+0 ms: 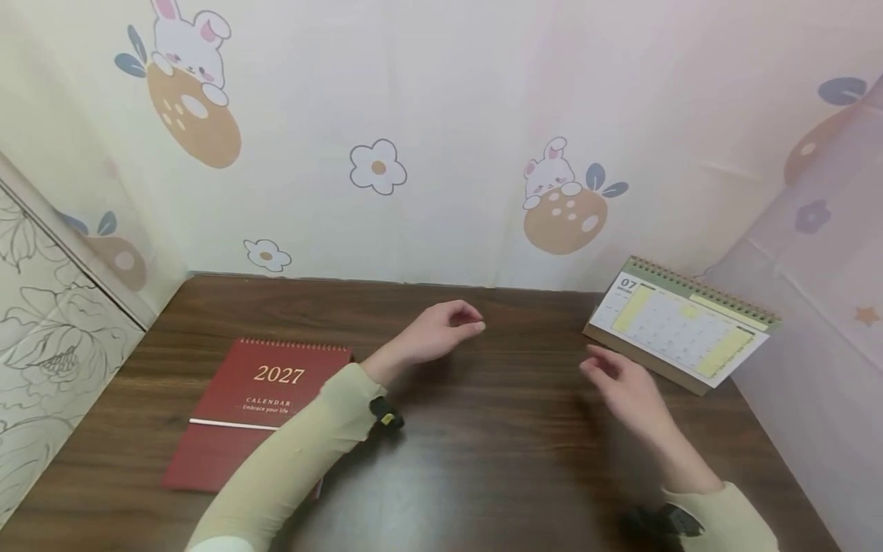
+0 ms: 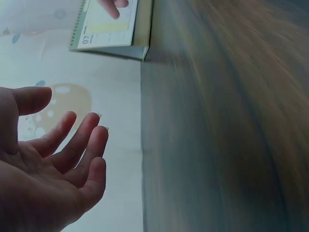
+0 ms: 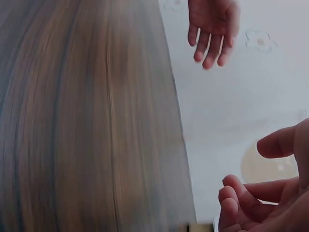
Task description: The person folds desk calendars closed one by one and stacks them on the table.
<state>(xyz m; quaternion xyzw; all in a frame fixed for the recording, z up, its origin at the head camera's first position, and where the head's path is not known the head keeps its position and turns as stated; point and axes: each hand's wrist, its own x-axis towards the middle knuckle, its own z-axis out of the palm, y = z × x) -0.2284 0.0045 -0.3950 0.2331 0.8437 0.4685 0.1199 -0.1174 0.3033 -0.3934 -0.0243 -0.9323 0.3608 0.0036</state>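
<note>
My left hand [image 1: 441,331] hovers over the middle of the table, holding nothing, its fingers loosely bent and apart from the thumb in the left wrist view. To the right, my right hand [image 1: 629,389] is also in the air with relaxed fingers and nothing in them. Just beyond it stands a desk calendar [image 1: 683,326] with a green spiral top, showing a yellow and white page marked 07. A red 2027 calendar [image 1: 228,452] lies at the left, partly covered from view by my left forearm. A white band crosses its cover.
The dark wooden table [image 1: 483,460] meets a curtain [image 1: 455,92] printed with rabbits and flowers along its back edge. More curtain hangs on the right side. A panel with floral line drawings [image 1: 48,353] borders the left. A black strap [image 1: 386,414] circles my left wrist.
</note>
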